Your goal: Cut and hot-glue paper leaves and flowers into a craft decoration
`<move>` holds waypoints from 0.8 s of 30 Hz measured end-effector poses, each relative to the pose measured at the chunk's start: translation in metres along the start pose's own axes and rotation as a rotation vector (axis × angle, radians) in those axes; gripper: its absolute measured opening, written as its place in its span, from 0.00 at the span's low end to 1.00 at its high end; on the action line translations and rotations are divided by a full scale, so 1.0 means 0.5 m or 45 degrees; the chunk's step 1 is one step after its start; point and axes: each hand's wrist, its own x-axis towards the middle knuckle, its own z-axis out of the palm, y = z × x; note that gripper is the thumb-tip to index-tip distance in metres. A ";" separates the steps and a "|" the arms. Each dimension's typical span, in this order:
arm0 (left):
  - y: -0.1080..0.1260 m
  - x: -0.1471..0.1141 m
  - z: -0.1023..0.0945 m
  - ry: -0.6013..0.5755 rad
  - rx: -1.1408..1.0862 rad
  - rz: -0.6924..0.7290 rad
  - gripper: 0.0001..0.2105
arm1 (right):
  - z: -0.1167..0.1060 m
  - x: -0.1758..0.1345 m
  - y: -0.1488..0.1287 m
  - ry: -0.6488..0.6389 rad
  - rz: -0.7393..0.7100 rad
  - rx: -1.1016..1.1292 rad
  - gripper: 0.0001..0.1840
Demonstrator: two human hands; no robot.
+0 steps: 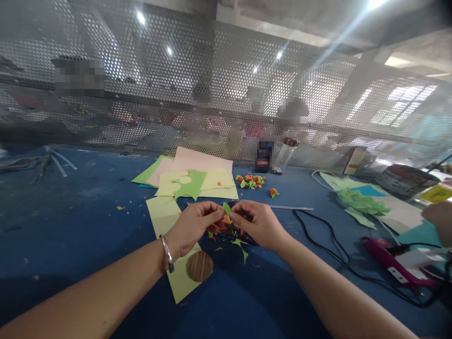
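My left hand and my right hand meet over the blue table, both closed with fingertips pinched on a small green paper piece between them. Orange paper scraps and a dark object, partly covered by my fingers, lie just beneath. Cut green scraps are scattered below my hands. A round wooden disc rests on a pale yellow paper strip near my left wrist. Farther back sits a small heap of folded green and orange paper pieces, with one similar piece beside it.
Coloured paper sheets are stacked at the back. A clear bottle stands by the perforated metal screen. To the right are a black cable, a magenta power strip, crumpled green paper and another person's hand.
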 end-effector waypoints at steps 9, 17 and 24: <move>0.007 -0.004 0.008 0.110 -0.002 -0.042 0.08 | -0.004 -0.002 0.000 0.092 -0.048 -0.130 0.09; 0.043 -0.008 -0.050 0.069 0.907 0.285 0.07 | -0.008 -0.004 -0.009 -0.286 0.108 -0.126 0.09; 0.025 0.014 -0.087 0.234 1.450 0.464 0.12 | -0.016 -0.011 -0.010 -0.682 0.029 -0.217 0.08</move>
